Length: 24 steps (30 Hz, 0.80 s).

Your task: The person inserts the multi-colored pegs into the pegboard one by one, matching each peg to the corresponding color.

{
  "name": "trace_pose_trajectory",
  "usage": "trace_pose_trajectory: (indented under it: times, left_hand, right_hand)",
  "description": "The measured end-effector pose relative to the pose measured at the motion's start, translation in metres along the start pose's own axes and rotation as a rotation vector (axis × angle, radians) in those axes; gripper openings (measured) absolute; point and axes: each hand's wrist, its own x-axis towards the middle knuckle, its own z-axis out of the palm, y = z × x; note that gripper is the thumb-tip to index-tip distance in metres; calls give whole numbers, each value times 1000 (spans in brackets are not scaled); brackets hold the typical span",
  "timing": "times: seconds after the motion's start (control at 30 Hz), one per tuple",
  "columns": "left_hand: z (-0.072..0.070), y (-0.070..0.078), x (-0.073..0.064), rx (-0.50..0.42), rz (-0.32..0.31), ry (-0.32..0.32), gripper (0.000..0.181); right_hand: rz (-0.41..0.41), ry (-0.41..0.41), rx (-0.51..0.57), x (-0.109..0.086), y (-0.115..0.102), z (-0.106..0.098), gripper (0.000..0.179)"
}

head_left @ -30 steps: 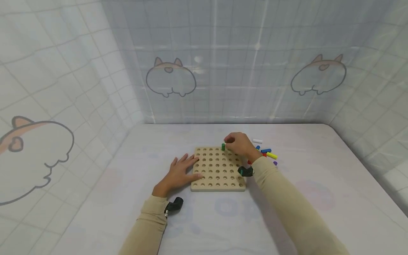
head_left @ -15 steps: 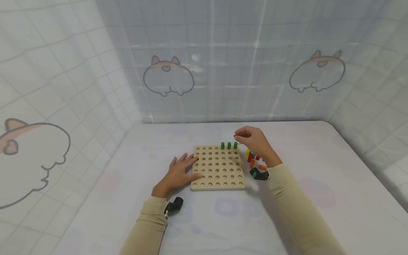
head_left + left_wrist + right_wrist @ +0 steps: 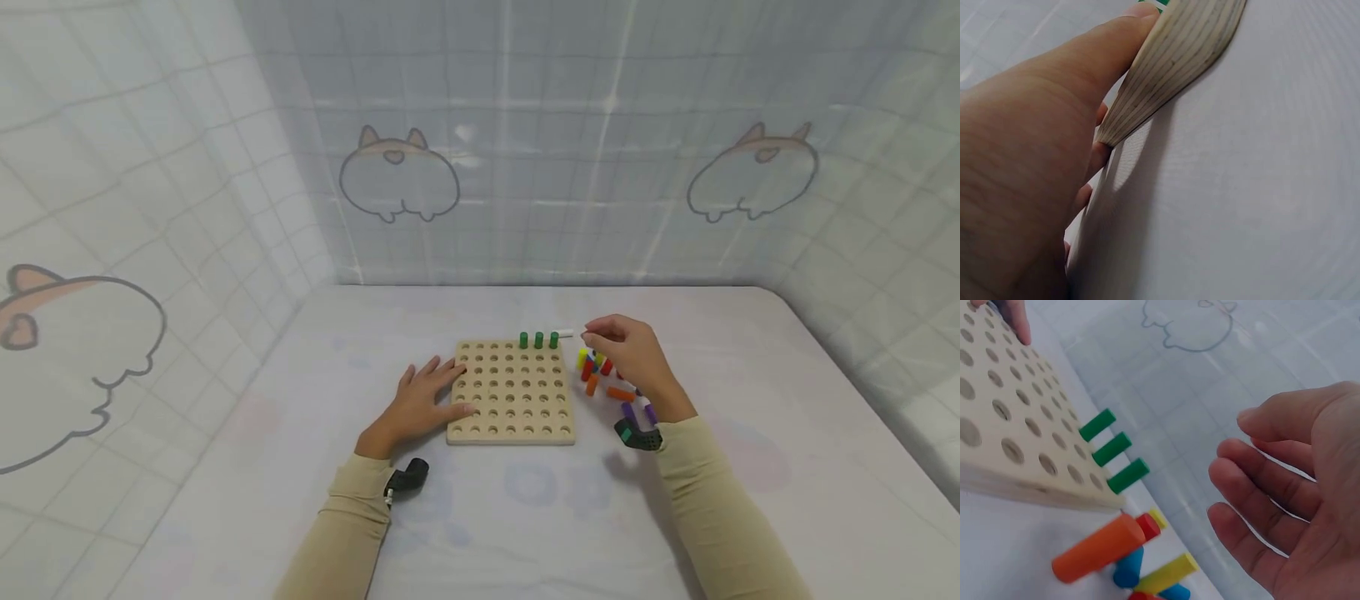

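A pale wooden board (image 3: 510,392) with rows of round holes lies on the table. Three green pegs (image 3: 538,340) stand upright in its far row, toward the right corner. My left hand (image 3: 420,408) rests spread on the board's left edge; in the left wrist view its thumb (image 3: 1104,50) lies along the wood. To the right of the board, my right hand (image 3: 633,354) hovers above loose coloured pegs. Its fingers (image 3: 1241,478) are loosely bent, with nothing between them and the thumb in the right wrist view.
Loose orange (image 3: 621,393), red, yellow, blue and purple pegs lie right of the board, partly under my right hand. A white peg (image 3: 566,333) lies behind the far right corner. A tile-patterned curtain (image 3: 525,167) surrounds the table.
My right hand has drawn away from the board's far row to the right, uncovering three green pegs where one showed before. My left hand has stayed on the board's edge.
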Motion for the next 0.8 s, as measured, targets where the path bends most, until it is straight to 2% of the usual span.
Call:
trace_pose_trajectory:
  times: [0.6, 0.8]
  left_hand:
    - [3, -1, 2, 4, -11, 4, 84]
    - [3, 0, 1, 11, -18, 4, 85]
  right_hand:
    - [0, 8, -105, -28, 31, -31, 36]
    - [4, 36, -154, -39, 39, -39, 37]
